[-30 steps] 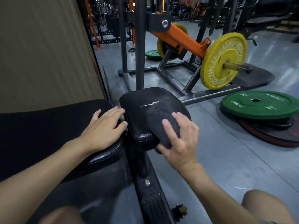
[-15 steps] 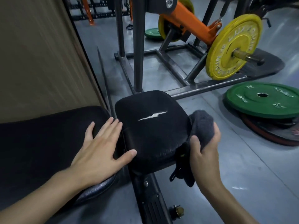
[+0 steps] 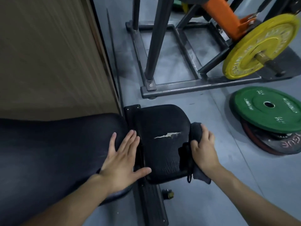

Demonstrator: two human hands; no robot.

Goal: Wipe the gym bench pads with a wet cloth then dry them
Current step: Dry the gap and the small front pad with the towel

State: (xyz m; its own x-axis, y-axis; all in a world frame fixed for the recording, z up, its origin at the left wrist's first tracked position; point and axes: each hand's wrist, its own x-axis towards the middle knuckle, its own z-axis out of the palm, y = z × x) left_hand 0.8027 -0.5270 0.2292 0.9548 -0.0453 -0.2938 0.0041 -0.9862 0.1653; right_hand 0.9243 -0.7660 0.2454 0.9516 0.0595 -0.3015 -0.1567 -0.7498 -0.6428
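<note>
We count two hands, two pads and one cloth. The left hand (image 3: pixel 123 159) lies flat, fingers straight and spread, on the right end of the long pad (image 3: pixel 57 144). The right hand (image 3: pixel 203 149) clamps the cloth (image 3: pixel 195 128) against the right edge of the small pad (image 3: pixel 162 152). The cloth's long axis runs from bottom to top of the frame. Farther right, one green plate (image 3: pixel 254 115) lies on one dark plate (image 3: pixel 276 144). One yellow plate (image 3: pixel 244 54) stands at upper right.

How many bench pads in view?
2: the long black back pad under the left hand, and the small torn black seat pad beside the right hand gripping a dark grey cloth. More may be off-frame.
</note>
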